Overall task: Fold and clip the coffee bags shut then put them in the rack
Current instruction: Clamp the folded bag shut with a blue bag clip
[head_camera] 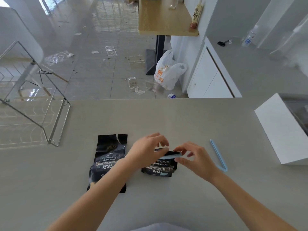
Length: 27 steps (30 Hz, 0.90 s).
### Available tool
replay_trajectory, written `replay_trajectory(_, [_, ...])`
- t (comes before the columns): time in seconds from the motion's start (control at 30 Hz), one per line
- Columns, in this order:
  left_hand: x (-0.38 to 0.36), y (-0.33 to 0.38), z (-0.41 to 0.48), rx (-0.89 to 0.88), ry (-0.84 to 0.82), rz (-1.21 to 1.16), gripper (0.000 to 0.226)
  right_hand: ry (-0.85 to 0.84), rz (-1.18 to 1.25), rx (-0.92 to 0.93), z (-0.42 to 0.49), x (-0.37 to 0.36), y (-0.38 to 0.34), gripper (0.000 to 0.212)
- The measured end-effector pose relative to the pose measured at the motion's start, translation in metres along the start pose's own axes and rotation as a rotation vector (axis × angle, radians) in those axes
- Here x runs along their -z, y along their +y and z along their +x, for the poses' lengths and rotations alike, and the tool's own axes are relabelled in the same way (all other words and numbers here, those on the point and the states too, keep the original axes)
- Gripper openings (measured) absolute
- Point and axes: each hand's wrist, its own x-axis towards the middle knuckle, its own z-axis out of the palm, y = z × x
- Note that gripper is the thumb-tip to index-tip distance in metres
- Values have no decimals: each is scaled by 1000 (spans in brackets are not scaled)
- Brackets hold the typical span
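I see my left hand [147, 150] and right hand [194, 157] pinching a blue clip [170, 156] onto the folded coffee bag [158, 169] on the bench [166, 117]; the fingers hide its fold. A second bag [106, 162] lies unfolded beside it, a spare clip [218, 155] to the right.

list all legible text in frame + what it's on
"Treasure", "BLUE MOUNTAIN": left coffee bag, flat on the table.
"BLUE MOUNTAIN", partly hidden: right coffee bag, under both hands.
Chinese print on both bags, the bottle and the plastic bag: too blurred to read.
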Motion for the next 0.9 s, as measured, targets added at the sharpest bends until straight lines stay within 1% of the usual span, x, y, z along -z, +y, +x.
replay_trajectory(0.03, [-5,9,4,-56,-61,88,15,20,24,2,-2,-2,1,14])
replay_trajectory(0.1, [-14,17,10,-81,-98,163,21,68,82,-6,-5,-5,4,14])
replay_trajectory(0.17, [-16,17,12,-53,-81,141,19,100,131,-29,-7,-5,8,14])
replay_trajectory(0.23, [-18,15,10,-69,-67,118,16,106,171,-43,-10,-5,11,13])
replay_trajectory(0.33, [-25,13,0,-115,31,116,11,118,196,-31,-12,-8,13,14])
replay_trajectory(0.4, [-31,14,-7,-125,124,128,12,131,203,-7,-11,-11,13,17])
replay_trajectory(0.47, [-37,16,-12,-143,182,129,14,161,209,31,-13,-16,15,19])
replay_trajectory(0.53, [-40,19,-14,-181,193,130,16,214,250,36,-20,-25,20,18])
replay_trajectory(0.6, [-43,22,-12,-219,183,144,18,242,315,-24,-26,-32,25,18])
replay_trajectory(0.7, [-44,24,-9,-172,159,129,16,230,313,-61,-24,-32,31,20])
replay_trajectory(0.8, [-37,17,-6,-121,131,167,15,137,234,-31,-14,-22,29,16])
replay_trajectory(0.9, [-30,7,-4,-96,-11,298,32,52,147,7,-7,-18,26,12])
